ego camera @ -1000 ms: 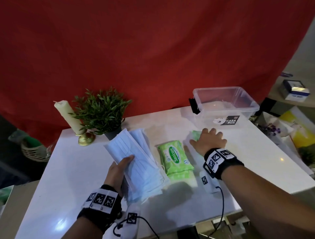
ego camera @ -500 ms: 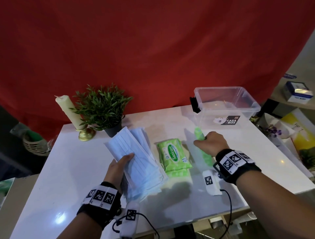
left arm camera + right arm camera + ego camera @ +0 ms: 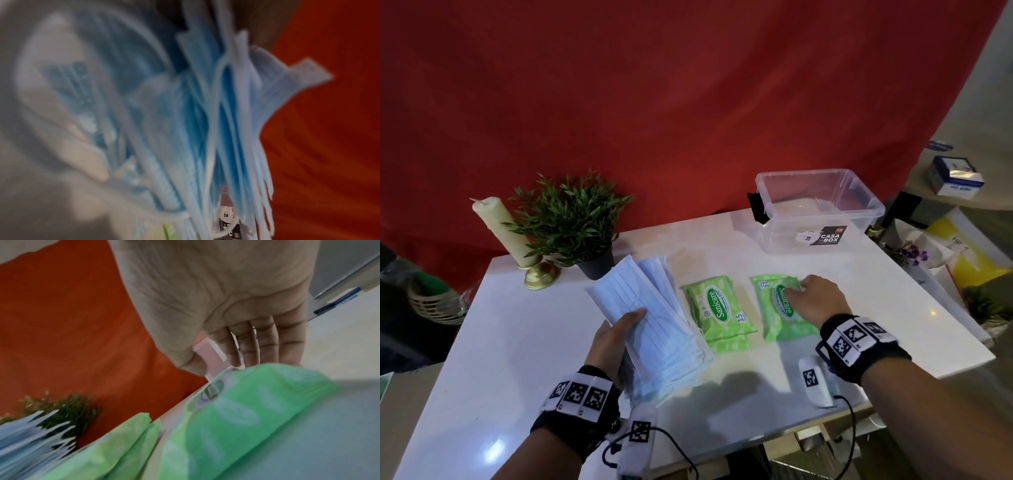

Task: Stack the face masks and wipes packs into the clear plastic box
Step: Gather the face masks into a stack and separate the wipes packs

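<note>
Staged home corner: red backdrop cloth (image 3: 688, 102), candle (image 3: 498, 229), potted plant (image 3: 571, 219).

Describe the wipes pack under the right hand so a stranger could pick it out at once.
On the white table, in front of the clear plastic box, lie two green wipes packs. The one meant is the right-hand pack, touched by the right hand. Its neighbour lies untouched beside the face masks.

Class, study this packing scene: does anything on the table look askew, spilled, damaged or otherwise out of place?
Mostly tidy. The face masks in the left hand are fanned out unevenly, edges not squared. The candle leans to one side in its holder. The clear plastic box holds nothing yet. No spills or damage show.
</note>
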Demonstrator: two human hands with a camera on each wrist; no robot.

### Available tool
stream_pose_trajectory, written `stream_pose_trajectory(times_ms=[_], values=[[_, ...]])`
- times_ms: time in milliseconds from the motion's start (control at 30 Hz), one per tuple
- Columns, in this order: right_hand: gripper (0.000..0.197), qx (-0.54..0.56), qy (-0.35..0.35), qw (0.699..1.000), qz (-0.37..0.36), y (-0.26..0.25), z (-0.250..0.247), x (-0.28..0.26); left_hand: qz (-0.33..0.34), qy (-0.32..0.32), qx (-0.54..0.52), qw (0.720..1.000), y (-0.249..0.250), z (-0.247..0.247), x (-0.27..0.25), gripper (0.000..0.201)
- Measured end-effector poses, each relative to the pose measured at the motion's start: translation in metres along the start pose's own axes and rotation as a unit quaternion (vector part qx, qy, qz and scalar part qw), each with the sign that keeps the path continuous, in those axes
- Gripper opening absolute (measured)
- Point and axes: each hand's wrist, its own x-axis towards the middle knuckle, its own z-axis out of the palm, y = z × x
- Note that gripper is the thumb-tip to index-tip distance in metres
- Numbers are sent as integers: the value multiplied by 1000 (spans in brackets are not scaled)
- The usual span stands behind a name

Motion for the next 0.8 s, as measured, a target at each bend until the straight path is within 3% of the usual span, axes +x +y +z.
stream_pose_trajectory(times_ms=[100,167,367,533,667,800], values=[[85,-60,-12,998,-11,-12,12,-10,-5,-4,0,1000,1,0,-1,48],[102,-117,-19,993,-11,-17,20,-14,-5,-3,-1,1000,2,-1,-2,49],[96,-62,-9,998,6,-35,21,-11,3,13,-5,1000,6,-11,-8,54],[88,-15,31,996,-81,-73,16,-25,-8,13,-24,1000,5,-20,-4,73],[96,-25,0,990,-141,-105,29,-46,-2,1,-37,999,8,-27,-3,76],[112,-93,-76,984,-128,-114,51,-59,17,-4,-31,999,16,-36,-5,70]])
